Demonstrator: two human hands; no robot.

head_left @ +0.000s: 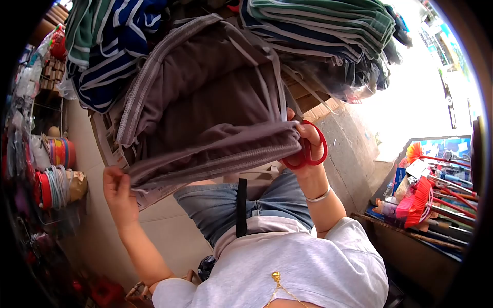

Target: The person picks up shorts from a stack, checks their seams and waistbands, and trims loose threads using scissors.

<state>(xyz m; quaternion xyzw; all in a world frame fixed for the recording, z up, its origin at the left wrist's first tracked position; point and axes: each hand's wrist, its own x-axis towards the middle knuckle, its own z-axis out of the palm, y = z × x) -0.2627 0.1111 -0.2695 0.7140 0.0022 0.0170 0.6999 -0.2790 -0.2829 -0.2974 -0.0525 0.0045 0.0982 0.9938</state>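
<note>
A dark brown-grey cloth piece with pale stitched edges [205, 102] is spread between my two hands. My left hand [119, 191] pinches its lower left corner. My right hand [309, 146] grips the lower right corner and also has the red handles of a pair of scissors [323, 146] around its fingers; the blades are largely hidden behind the cloth. The near edge of the cloth is folded into a thick, slightly blurred band.
Stacks of folded green and blue striped cloth [328, 25] lie at the top, with more striped cloth [110, 51] at the upper left. Rolls of cord [57, 186] hang on the left. A box of brushes and tools [431, 197] stands at the right.
</note>
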